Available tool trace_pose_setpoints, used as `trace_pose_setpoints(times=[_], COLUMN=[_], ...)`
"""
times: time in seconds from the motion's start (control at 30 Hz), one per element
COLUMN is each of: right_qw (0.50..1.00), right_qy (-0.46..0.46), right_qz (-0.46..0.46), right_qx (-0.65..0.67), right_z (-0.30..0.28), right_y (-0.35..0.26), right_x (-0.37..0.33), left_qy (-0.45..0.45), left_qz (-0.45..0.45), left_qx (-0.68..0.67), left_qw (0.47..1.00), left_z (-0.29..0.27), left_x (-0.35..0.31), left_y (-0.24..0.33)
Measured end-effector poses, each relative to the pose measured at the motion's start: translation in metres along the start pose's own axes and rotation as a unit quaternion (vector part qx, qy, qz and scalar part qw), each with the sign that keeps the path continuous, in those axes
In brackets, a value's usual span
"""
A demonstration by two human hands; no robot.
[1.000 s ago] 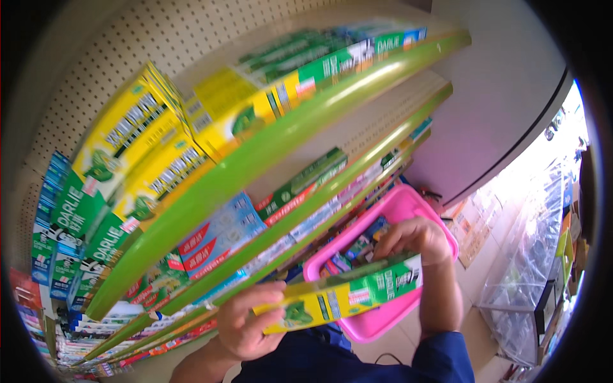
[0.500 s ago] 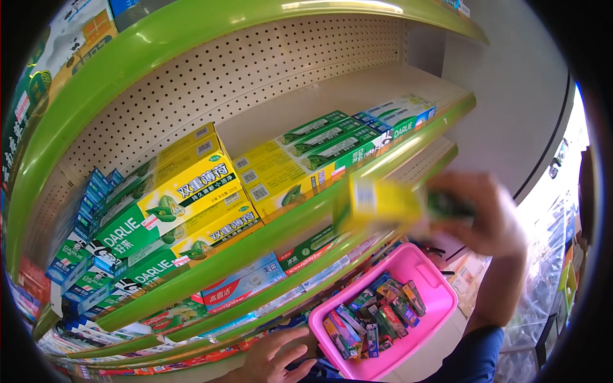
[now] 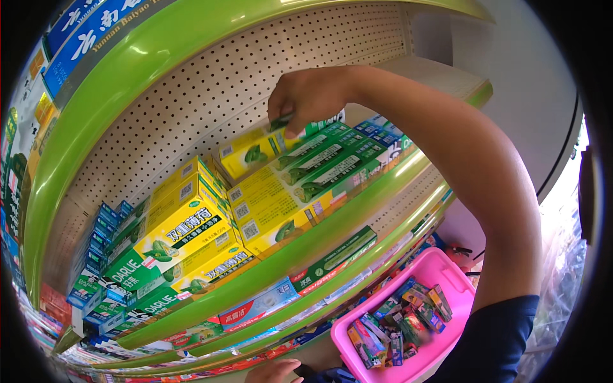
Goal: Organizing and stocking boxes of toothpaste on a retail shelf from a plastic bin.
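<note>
My right hand (image 3: 308, 97) reaches over the shelf with its fingers closed on a yellow and green toothpaste box (image 3: 252, 153). That box is at the back of the shelf, behind a row of matching toothpaste boxes (image 3: 268, 204) lying side by side. My fingers cover part of its top. To the left, more yellow and green boxes (image 3: 185, 220) are stacked in layers. Low in the view, my left hand (image 3: 274, 371) is partly cut off by the lower edge; its visible fingers are apart and hold nothing, beside a pink basket (image 3: 461, 281).
Several small boxes (image 3: 402, 319) lie in the basket. A green-edged shelf (image 3: 191, 48) arches above, and a perforated back panel (image 3: 249, 70) closes off the rear. Blue and white boxes (image 3: 383, 131) sit right of the row. Lower shelves hold more toothpaste boxes (image 3: 268, 297).
My right hand has carried the toothpaste box from in front of the shelf, leftward and up, to behind the row. My left hand has dropped lower in view.
</note>
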State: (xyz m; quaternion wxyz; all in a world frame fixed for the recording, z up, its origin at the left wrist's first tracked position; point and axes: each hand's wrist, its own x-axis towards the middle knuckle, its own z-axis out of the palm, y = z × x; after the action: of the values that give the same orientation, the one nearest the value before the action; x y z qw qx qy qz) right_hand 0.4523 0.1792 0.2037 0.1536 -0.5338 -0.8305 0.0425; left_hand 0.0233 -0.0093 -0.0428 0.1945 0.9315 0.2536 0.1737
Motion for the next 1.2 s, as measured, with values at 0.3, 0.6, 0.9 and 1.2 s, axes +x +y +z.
trace_pose_setpoints(times=[0.3, 0.6, 0.9, 1.2], right_qw=[0.973, 0.988, 0.983, 0.868], right_qy=[-0.161, -0.117, 0.146, 0.469], right_qz=[0.012, 0.006, 0.079, 0.042], right_qx=[0.166, 0.102, 0.08, -0.161], right_z=[0.012, 0.018, -0.01, 0.081], right_y=[0.013, -0.015, -0.009, -0.121], right_x=[0.018, 0.025, -0.013, -0.183], left_qy=[-0.031, -0.052, -0.059, -0.108], left_qz=[-0.022, -0.025, -0.016, 0.016], left_qx=[-0.03, -0.057, -0.081, -0.085], left_qw=[0.999, 0.997, 0.995, 0.99], left_z=[0.015, 0.023, 0.022, 0.011], left_x=[0.013, 0.016, 0.004, -0.044], left_y=[-0.006, -0.01, -0.012, -0.013])
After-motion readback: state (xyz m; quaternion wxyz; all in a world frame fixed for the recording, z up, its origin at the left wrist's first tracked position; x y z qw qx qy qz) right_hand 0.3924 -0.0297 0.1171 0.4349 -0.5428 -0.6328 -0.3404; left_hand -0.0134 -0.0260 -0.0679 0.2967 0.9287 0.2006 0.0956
